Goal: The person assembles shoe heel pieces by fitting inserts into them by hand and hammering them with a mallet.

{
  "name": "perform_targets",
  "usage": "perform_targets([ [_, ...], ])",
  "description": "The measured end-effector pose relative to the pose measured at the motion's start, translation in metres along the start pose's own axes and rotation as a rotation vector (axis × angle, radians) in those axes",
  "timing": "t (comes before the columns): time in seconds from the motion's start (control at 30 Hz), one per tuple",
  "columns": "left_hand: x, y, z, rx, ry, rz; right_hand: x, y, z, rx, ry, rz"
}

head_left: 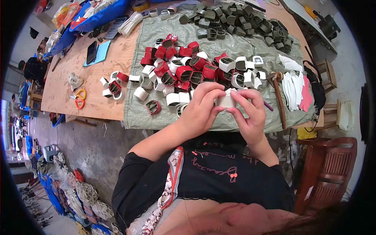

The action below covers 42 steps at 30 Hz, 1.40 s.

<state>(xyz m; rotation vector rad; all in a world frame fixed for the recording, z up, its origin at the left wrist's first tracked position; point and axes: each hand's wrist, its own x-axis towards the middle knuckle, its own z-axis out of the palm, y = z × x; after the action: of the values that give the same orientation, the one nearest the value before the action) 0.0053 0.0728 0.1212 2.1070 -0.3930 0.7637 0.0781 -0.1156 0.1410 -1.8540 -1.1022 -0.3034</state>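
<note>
While the left hand [204, 109] and the right hand [250, 111] are pinching it between thumbs and fingertips at opposite ends, the white piece [226, 102] is sitting squarely within the grip, with a pile of red and white pieces [183, 73] lying just beyond. To my eye it's looking light, stiff and perhaps a little slippery, so its two side edges are offering the surest hold. No label is showing on it, though pinkish script [220, 171] on the black shirt [235, 194], nearer than the grip, is apparently reading "Beauty."
</note>
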Motion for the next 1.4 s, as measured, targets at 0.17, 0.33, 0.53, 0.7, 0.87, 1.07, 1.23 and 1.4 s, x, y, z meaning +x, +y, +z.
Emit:
perform_targets([
  [0.17,0.003,0.005,-0.005,0.014,-0.084,0.002,0.005,-0.004,-0.006,-0.065,-0.087,0.000],
  [0.33,0.005,0.010,-0.008,-0.097,-0.149,-0.035,-0.001,-0.006,-0.012,0.063,-0.091,0.063],
  [0.53,0.006,0.015,-0.011,-0.176,-0.201,-0.071,-0.015,-0.013,-0.015,0.052,-0.045,0.093],
  [0.7,-0.003,0.009,0.001,-0.345,-0.253,-0.161,-0.035,-0.011,-0.007,0.123,0.015,0.173],
  [0.87,-0.006,0.009,0.010,-0.361,-0.282,-0.179,-0.047,-0.014,-0.004,0.169,0.046,0.259],
  [1.07,-0.003,0.013,0.029,-0.351,-0.255,-0.141,-0.057,-0.015,-0.014,0.173,0.101,0.307],
  [1.23,-0.005,0.010,0.059,-0.223,-0.210,-0.080,-0.069,0.009,-0.011,0.051,0.152,0.226],
  [1.4,-0.005,0.006,0.069,-0.286,-0.208,-0.146,-0.076,0.028,-0.009,0.279,0.162,0.283],
])
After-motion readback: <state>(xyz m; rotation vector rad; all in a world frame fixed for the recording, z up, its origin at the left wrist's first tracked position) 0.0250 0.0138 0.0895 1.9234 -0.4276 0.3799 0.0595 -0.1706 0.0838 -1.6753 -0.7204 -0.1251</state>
